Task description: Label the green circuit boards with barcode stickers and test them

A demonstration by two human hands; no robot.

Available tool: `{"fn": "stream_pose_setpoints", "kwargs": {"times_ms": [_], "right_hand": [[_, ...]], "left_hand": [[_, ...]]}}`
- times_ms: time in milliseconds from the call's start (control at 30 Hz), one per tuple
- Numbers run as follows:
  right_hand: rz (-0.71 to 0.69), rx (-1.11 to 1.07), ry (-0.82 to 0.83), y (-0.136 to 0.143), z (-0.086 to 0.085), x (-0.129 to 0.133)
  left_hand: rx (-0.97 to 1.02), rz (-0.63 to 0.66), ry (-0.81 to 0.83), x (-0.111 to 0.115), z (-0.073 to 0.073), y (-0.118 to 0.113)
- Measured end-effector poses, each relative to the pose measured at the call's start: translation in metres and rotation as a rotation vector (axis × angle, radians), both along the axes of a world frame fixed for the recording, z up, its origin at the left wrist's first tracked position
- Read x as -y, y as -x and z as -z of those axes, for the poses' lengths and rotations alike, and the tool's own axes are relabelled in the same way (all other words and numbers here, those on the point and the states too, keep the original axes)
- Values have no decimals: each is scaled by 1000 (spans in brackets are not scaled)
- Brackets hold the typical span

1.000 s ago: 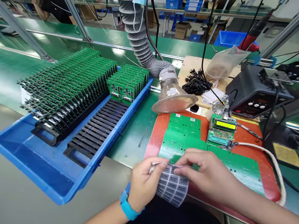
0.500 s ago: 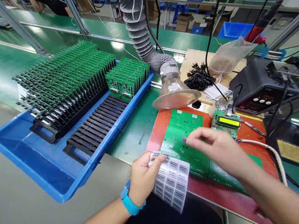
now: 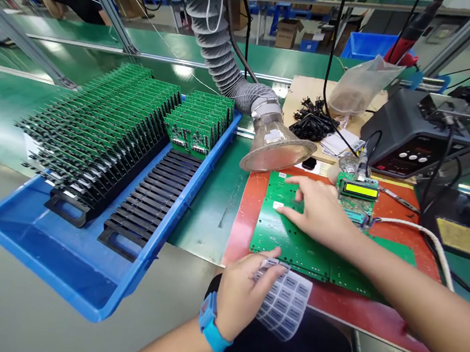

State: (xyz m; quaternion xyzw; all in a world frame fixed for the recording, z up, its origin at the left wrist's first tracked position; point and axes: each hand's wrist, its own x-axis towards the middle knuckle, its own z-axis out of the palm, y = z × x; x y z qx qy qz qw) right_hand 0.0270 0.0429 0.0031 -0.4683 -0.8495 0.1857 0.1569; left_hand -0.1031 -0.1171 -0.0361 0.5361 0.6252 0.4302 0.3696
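My left hand [image 3: 245, 293], a blue watch on its wrist, pinches a curled sheet of printed labels [image 3: 288, 301] in front of the mat's near edge. Flat on the red mat [image 3: 237, 240] lies a green circuit board panel [image 3: 279, 234]. My right hand [image 3: 317, 210] is over this panel with thumb and index finger spread apart. The thumb tip is at a small white label [image 3: 278, 205] on the board. A second white label shows near the panel's top edge, by the index finger. Part of the panel is hidden under my right hand.
On the left, a blue tray [image 3: 115, 293] holds black racks [image 3: 149, 199] with upright green boards [image 3: 109, 107]. A fume hose nozzle [image 3: 277, 147] hangs behind the mat. At the right are a display module [image 3: 358, 190], cables and a soldering station [image 3: 417, 136]. A person sits far left.
My right hand has moved left and up onto the panel, its fingers now spread; a white label shows at its thumb. My left hand and the sheet have shifted right and slightly down.
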Motion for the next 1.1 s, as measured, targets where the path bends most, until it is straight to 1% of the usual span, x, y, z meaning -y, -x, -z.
{"fn": "stream_pose_setpoints", "kwargs": {"times_ms": [33, 67, 100, 200, 233, 267, 300, 367, 433, 467, 500, 567, 600, 633, 667, 700, 733, 800, 833, 900, 933, 1000, 1033, 1100], "right_hand": [[13, -36, -59, -6, -3, -2], [24, -80, -54, -14, -5, -4], [26, -128, 25, -23, -7, -8], [-41, -225, 445, -48, -8, -16], [-62, -240, 562, -53, -7, -18], [-69, -254, 635, -57, -5, -19], [-67, -265, 669, -59, -3, -19], [-62, -268, 658, -60, 2, -17], [-69, -216, 573, -58, 7, -13], [-78, -172, 501, -57, 8, -9], [-89, -127, 400, -56, 9, -5], [-97, -76, 125, -55, 8, 8], [-90, -84, -13, -55, 6, 17], [-88, -113, -113, -54, 3, 25], [-98, -152, -152, -52, 0, 35], [-123, -194, -120, -49, -4, 44], [-156, -232, -27, -44, -9, 53], [-207, -289, 240, -34, -16, 69], [-201, -314, 365, -30, -19, 75], [-136, -383, 527, -25, -23, 81], [-94, -427, 566, -27, -24, 82], [7, -501, 569, -41, -25, 75], [66, -500, 543, -53, -25, 67], [176, -399, 488, -83, -24, 47]], "left_hand": [[7, -3, 3, 0, 0, 0], [13, -8, 8, 0, -1, 0], [16, -10, 12, 0, -1, 0], [3, -7, 30, 0, 0, 0], [-3, -5, 37, 0, 0, -1], [-7, -4, 45, 0, 1, -1], [-9, -4, 52, 0, 1, -1], [-6, -6, 65, 0, 2, -2], [0, -11, 71, 0, 2, -2], [3, -13, 76, 0, 1, -1], [9, -13, 82, 0, 0, -1], [27, -8, 98, 1, -3, 0], [38, 1, 105, 1, -5, 0], [47, 13, 110, 1, -7, 0], [51, 28, 109, 1, -10, 0], [42, 41, 100, 1, -12, -1], [22, 53, 84, 2, -13, -2], [-37, 67, 43, 2, -15, -5], [-68, 69, 23, 2, -15, -6], [-116, 60, -12, 4, -13, -7], [-130, 52, -24, 4, -11, -8], [-146, 49, -42, 4, -8, -11], [-141, 72, -46, 4, -7, -14], [-120, 187, -69, 1, -6, -22]]}}
